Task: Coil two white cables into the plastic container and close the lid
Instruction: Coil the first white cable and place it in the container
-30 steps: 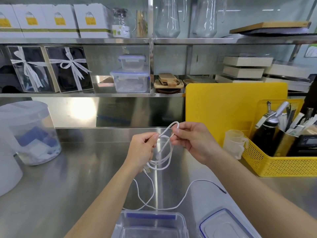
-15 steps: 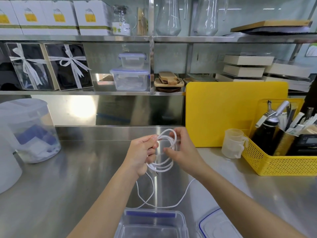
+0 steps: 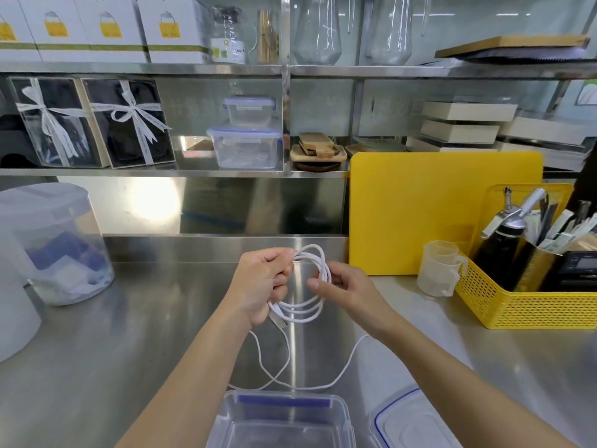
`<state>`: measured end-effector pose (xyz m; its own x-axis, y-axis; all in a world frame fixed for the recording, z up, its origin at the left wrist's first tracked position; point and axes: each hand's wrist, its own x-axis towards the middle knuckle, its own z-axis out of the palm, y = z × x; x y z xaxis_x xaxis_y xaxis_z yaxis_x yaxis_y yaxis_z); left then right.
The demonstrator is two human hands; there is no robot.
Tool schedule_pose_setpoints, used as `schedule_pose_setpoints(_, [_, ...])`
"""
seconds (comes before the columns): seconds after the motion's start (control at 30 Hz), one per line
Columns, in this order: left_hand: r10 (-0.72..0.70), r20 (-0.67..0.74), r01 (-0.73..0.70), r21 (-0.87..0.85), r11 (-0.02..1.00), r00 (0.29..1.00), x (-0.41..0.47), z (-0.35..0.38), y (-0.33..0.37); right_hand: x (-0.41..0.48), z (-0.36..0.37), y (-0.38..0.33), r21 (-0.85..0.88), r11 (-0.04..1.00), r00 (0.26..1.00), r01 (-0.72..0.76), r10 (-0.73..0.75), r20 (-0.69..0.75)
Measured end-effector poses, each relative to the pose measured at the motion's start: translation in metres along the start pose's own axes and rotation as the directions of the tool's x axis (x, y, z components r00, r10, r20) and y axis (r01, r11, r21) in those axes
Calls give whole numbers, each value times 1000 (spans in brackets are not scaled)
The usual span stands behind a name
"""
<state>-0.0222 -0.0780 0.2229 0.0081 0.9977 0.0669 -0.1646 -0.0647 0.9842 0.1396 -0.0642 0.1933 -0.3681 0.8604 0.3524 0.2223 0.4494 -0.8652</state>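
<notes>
A white cable [image 3: 308, 310] is wound into several loops held above the steel counter. My left hand [image 3: 261, 286] grips the loops on their left side, a plug end poking out below the palm. My right hand [image 3: 347, 287] pinches the loops on the right between thumb and fingers. Loose white cable [image 3: 290, 376] trails on the counter below my hands; I cannot tell if it is one cable or two. The clear plastic container [image 3: 284, 407] stands open at the near edge, with its blue-rimmed lid [image 3: 410, 421] lying flat to its right.
A yellow cutting board [image 3: 436, 208] leans against the back wall. A small measuring cup [image 3: 437, 270] and a yellow basket [image 3: 523, 305] of utensils stand to the right. A large translucent tub [image 3: 55, 244] sits at the left. Shelves above hold boxes and containers.
The coil has gained a loop and the loose cable on the counter has shortened. My right hand moved down from the top of the coil to its right side.
</notes>
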Motion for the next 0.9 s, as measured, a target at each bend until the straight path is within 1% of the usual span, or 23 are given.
schedule_pose_setpoints(0.13, [9, -14, -9, 5, 1000, 1000, 2, -5, 6, -1, -12, 1, -60, 998, 999, -24, 22, -36])
schedule_pose_setpoints(0.27, [16, -50, -16, -5, 1000, 999, 5, -18, 13, -5, -27, 6, -208, 978, 995, -35, 14, -102])
schedule_pose_setpoints(0.37, [30, -79, -25, 64, 998, 996, 4, -23, 14, -7, -41, 12, -254, 966, 992, -52, 20, -127])
schedule_pose_setpoints(0.47, [8, -96, 2, 101, 995, 995, 0, -20, 9, -5, -49, 15, -202, 973, 988, -116, 93, -122])
schedule_pose_setpoints(0.57, [-11, -122, 23, 99, 995, 992, -1, -17, 4, -6, -45, 9, -60, 985, 987, -163, 162, -24])
schedule_pose_setpoints(0.63, [-27, -118, 38, 91, 995, 993, -1, -13, 1, -4, -34, 2, 23, 986, 985, -167, 167, 36])
schedule_pose_setpoints(0.7, [-40, -84, 47, 85, 995, 996, -2, -4, 0, 0, -18, -7, 42, 990, 990, -133, 130, 56])
schedule_pose_setpoints(0.77, [-40, -54, 44, 88, 995, 998, -4, 5, -2, 6, -3, -14, 30, 996, 996, -88, 87, 14])
schedule_pose_setpoints(0.83, [-38, -61, 42, 72, 996, 997, -5, 9, -2, 11, 6, -16, -26, 998, 996, -55, 53, -77])
schedule_pose_setpoints(0.9, [-28, -61, 35, 120, 992, 998, -7, 7, -1, 12, 8, -14, -99, 995, 993, -15, 3, -121])
